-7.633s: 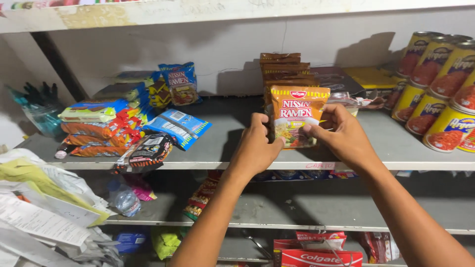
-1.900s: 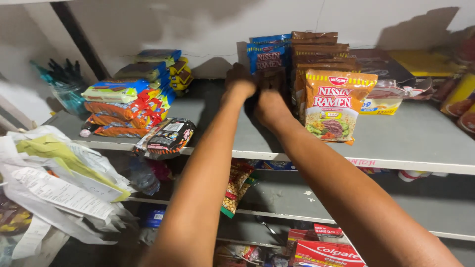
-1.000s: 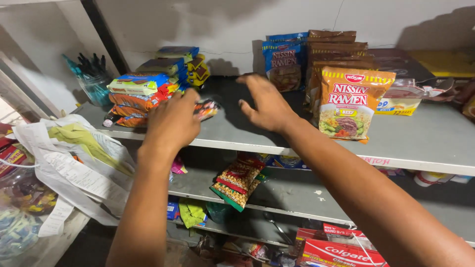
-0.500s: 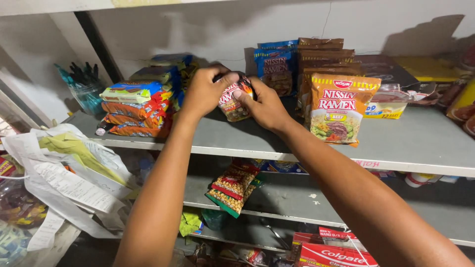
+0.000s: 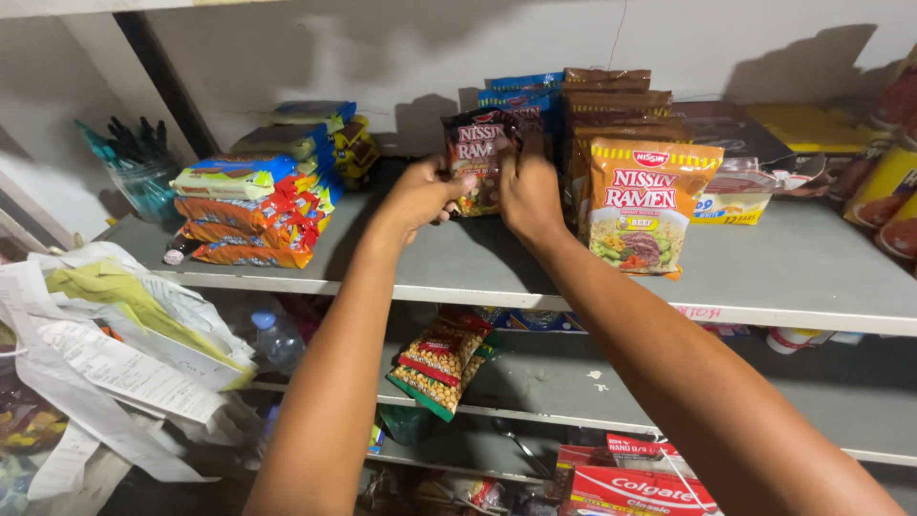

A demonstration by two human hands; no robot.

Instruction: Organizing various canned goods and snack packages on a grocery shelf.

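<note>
Both my hands hold a dark noodle packet (image 5: pixel 475 153) upright on the grey upper shelf (image 5: pixel 764 277). My left hand (image 5: pixel 420 196) grips its lower left edge, my right hand (image 5: pixel 528 191) its right side. Just behind it stand blue packets (image 5: pixel 521 96). To its right stands an orange noodle packet (image 5: pixel 650 205) in front of a row of brown packets (image 5: pixel 611 100).
A stack of flat orange and blue packets (image 5: pixel 253 205) lies at the shelf's left, next to a cup of pens (image 5: pixel 134 162). Cans (image 5: pixel 884 191) stand far right. Peanut bags (image 5: pixel 439 358) lie on the lower shelf. Papers and plastic bags (image 5: pixel 115 354) hang at left.
My left hand picked up the dark packet from the shelf's left part. Both hands carried it right and stood it upright beside the orange packet.
</note>
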